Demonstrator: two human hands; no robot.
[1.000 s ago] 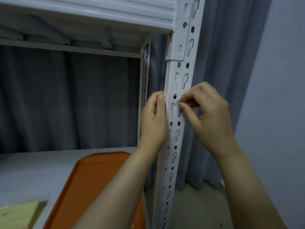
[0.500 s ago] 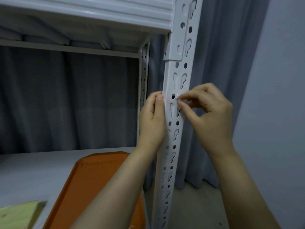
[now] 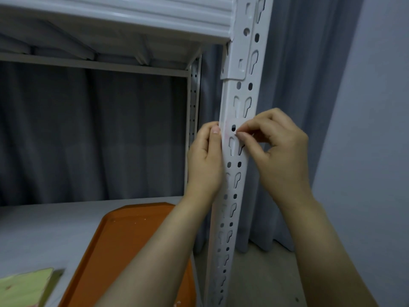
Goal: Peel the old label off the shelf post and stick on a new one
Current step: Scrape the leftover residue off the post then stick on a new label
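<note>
A white slotted shelf post (image 3: 240,103) rises through the middle of the head view. A pale, nearly clear label (image 3: 227,129) lies across it at hand height, with a faint pink mark near its left edge. My left hand (image 3: 204,161) grips the post's left edge, its thumb beside the label. My right hand (image 3: 280,149) has its fingers curled and pinches the label's right edge between thumb and forefinger at the post's front face.
An orange tray (image 3: 126,244) lies on the grey lower shelf (image 3: 44,222), beside a pale green wooden piece (image 3: 24,286) at the bottom left. The white upper shelf (image 3: 132,14) runs overhead. Grey curtains (image 3: 298,107) hang behind, and a wall (image 3: 376,129) stands on the right.
Both hands stay at the same spot on the post. My right thumb and forefinger have shifted slightly up along the label's edge.
</note>
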